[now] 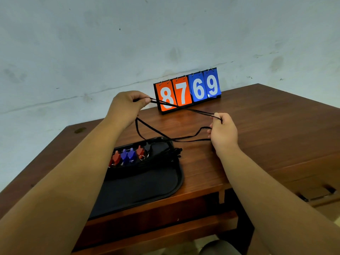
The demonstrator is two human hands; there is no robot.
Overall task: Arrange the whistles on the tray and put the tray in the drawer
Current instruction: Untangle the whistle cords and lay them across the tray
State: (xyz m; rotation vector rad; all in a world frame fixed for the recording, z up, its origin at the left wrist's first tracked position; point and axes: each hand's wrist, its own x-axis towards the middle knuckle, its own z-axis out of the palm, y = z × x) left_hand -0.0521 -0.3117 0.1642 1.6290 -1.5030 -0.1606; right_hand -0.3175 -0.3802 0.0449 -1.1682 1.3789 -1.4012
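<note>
A black tray lies on the brown wooden table, partly under my left forearm. Along its far side stand several whistles in a row: red ones, blue ones and a black one. A bundle of black cords lies at the tray's right rim. A black lanyard is stretched between my hands above the table and trails down to the black whistle. My left hand pinches one end of it. My right hand pinches the other end, with a loop hanging below.
A flip scoreboard showing 8769 stands at the table's back edge against the pale wall. A drawer front with a handle shows at the lower right. The table's front edge runs just below the tray.
</note>
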